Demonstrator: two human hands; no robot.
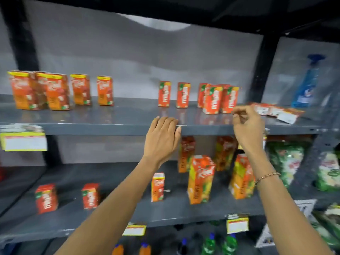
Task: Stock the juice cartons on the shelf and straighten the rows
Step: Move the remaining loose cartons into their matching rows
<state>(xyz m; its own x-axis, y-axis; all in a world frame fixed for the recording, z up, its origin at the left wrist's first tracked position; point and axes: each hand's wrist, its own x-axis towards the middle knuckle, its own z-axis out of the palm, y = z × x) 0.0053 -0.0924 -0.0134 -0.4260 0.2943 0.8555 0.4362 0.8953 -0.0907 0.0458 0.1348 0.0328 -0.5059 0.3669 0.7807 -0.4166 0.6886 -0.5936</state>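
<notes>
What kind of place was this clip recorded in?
Most likely a small grocery shop: grey metal shelving stocked with small juice cartons, price labels clipped to the shelf edges, and drink bottles below.

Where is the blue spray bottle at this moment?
In the head view, the blue spray bottle stands at the far right of the upper shelf, beyond the black post and behind the cartons lying flat.

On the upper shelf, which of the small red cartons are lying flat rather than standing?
The cartons at the far right end, just beyond the right hand, lie flat with pale faces showing. The other red cartons on that upper shelf stand upright.
</notes>
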